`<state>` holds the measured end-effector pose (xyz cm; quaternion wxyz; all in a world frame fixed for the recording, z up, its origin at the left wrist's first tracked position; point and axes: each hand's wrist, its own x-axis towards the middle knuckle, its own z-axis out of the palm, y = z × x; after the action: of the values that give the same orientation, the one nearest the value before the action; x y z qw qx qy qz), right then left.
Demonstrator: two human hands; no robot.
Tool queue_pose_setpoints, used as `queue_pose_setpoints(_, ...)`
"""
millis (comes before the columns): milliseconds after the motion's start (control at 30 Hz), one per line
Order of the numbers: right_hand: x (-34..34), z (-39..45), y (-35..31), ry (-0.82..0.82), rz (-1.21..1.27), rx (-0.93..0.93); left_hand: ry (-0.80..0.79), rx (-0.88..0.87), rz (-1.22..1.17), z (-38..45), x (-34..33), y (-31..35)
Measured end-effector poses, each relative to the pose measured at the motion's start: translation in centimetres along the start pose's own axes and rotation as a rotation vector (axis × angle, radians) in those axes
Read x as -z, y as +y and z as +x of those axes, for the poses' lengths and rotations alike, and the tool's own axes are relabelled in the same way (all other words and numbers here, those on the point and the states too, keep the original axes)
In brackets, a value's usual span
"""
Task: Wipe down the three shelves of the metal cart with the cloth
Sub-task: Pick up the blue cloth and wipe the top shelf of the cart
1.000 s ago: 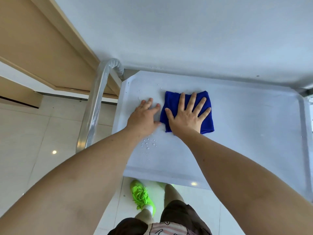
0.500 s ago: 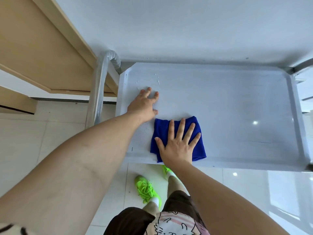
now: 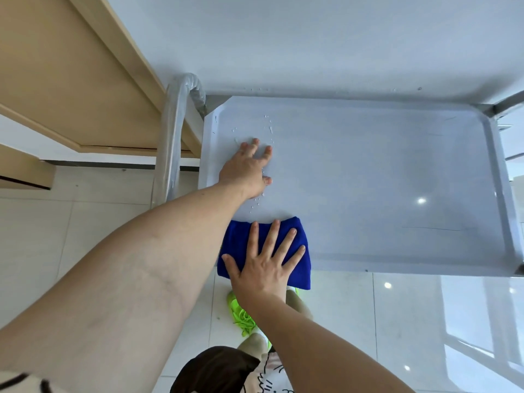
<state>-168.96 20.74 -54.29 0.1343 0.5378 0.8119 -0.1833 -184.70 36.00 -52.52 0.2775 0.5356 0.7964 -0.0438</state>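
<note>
Cart shelf (image 3: 397, 177): one cloth (image 3: 241, 239), two hands (image 3: 265, 268).

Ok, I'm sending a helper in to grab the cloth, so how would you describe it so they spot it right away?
Find the pale metal cart shelf beside the wooden furniture. At its near edge, toward the left end, the blue cloth lies flat under the right hand, overhanging the rim. It is the only deep blue thing there; the left hand rests on bare shelf among water droplets.
</note>
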Motion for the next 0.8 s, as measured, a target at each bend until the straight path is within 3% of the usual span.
queue_pose_setpoints(300,0.4,1.9,-3.2,-0.005,0.000,0.011,0.033,-0.018,-0.012,0.0,0.1,0.0)
queue_pose_setpoints(433,0.5,3.3,-3.4,0.061,0.013,0.069,0.135,0.004,-0.211,-0.6,1.0,-0.5)
queue_pose_setpoints(567,1.1,5.8,-3.6,0.120,-0.006,0.076,0.350,0.190,-0.270,-2.9,1.1,-2.8)
queue_pose_setpoints(667,2.3,9.4,-3.7,0.119,-0.032,0.052,0.392,0.359,-0.348,-4.3,0.7,-4.2)
queue_pose_setpoints(800,4.0,15.3,-4.2,0.113,-0.075,-0.030,0.472,0.442,-0.450,-5.0,-0.1,-3.7)
